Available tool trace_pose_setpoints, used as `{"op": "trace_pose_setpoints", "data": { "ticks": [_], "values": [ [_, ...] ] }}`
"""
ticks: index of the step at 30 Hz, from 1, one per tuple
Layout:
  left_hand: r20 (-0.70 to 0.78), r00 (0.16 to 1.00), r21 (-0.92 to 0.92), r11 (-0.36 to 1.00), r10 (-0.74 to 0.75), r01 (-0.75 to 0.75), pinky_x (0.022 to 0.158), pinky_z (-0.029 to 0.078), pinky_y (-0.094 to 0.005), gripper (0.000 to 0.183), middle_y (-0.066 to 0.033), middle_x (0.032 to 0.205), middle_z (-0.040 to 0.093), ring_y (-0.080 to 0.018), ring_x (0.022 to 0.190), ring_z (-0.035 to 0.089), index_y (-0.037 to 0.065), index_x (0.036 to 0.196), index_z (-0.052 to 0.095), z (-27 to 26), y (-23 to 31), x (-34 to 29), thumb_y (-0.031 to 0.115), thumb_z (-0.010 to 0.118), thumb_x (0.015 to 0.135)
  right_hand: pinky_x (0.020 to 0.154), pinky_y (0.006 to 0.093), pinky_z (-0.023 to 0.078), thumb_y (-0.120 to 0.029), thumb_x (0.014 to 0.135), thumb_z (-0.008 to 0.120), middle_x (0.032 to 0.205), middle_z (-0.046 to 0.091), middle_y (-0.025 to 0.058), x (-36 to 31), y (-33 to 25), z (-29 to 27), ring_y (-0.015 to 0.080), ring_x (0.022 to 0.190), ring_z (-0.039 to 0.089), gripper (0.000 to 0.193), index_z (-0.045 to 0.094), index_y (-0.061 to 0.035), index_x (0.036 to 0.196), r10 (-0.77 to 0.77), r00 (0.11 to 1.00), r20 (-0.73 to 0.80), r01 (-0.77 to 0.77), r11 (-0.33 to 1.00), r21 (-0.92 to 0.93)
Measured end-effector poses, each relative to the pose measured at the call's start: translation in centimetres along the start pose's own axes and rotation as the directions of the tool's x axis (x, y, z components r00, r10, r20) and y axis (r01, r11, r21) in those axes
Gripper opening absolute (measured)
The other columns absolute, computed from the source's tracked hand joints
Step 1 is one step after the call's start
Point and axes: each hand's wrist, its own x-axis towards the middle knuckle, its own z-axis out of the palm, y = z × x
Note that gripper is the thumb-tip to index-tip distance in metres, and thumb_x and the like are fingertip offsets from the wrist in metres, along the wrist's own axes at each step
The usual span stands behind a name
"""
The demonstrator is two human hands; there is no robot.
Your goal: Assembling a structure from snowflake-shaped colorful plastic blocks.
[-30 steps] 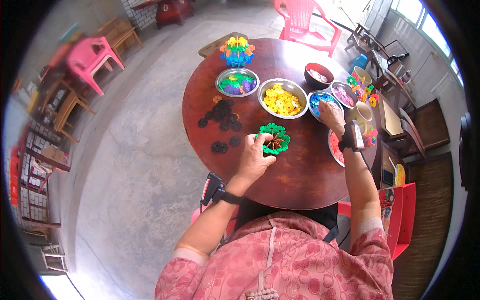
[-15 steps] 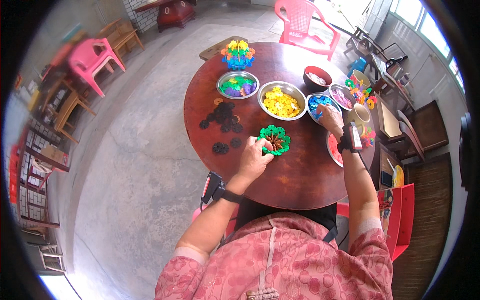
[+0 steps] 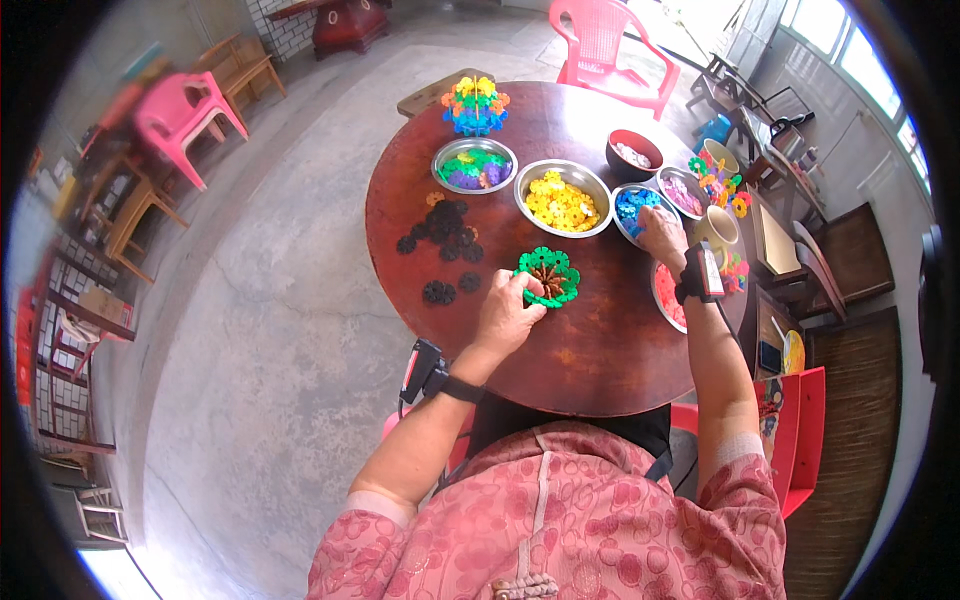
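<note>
My left hand point(image 3: 508, 312) pinches the near-left edge of a green ring of interlocking plastic flower discs point(image 3: 561, 289) with brown pieces in its middle. The ring rests low over the table. At the right, my right hand point(image 3: 662, 236) reaches into a metal bowl point(image 3: 620, 227) of blue flower discs point(image 3: 632, 205). Its fingers are curled together at the discs, and their tips are partly hidden. Just left of that bowl stands a larger metal bowl point(image 3: 521, 208) of yellow discs point(image 3: 560, 203). Loose black discs point(image 3: 445, 224) lie left of the green ring.
On the round brown table point(image 3: 590, 370) are a bowl of green and purple discs point(image 3: 476, 168), a multicoloured disc ball point(image 3: 476, 106), a dark red-lined bowl point(image 3: 634, 153), pink discs point(image 3: 682, 192), red discs point(image 3: 668, 295) and mugs point(image 3: 717, 229). A pink chair point(image 3: 612, 55) stands beyond.
The view has shifted very slightly. My right hand stays at the blue discs with small finger movement; my left hand keeps its hold on the green ring.
</note>
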Motion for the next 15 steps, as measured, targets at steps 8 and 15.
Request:
{"op": "trace_pose_setpoints", "data": {
  "ticks": [8,15],
  "values": [
    [0.013,1.0,0.018,1.0,0.005,-0.005,0.073,0.048,-0.0363,0.025,-0.0109,0.095,0.055,-0.0256,0.082,0.057,0.011,0.092,0.063,-0.05,-0.08,0.16,0.018,0.071,0.069,0.072,0.045,0.045,-0.007,0.068,0.067,0.08,0.057,0.0156,0.12,0.05,0.05,0.0365,0.085,0.058,0.021,0.052,-0.0054,0.083,-0.037,0.997,-0.074,0.038,0.999,0.008],
    [0.017,1.0,0.014,1.0,-0.026,0.025,0.073,0.048,-0.0359,0.026,-0.0099,0.096,0.054,-0.0247,0.081,0.057,0.011,0.092,0.063,-0.08,0.14,0.02,0.018,0.072,0.069,0.068,0.0451,0.045,-0.007,0.068,0.065,0.079,0.061,0.0154,-0.04,0.52,-0.02,0.0366,0.08,0.059,0.02,0.052,-0.0057,0.084,-0.033,0.999,-0.012,0.034,0.996,0.078]
  ]
}}
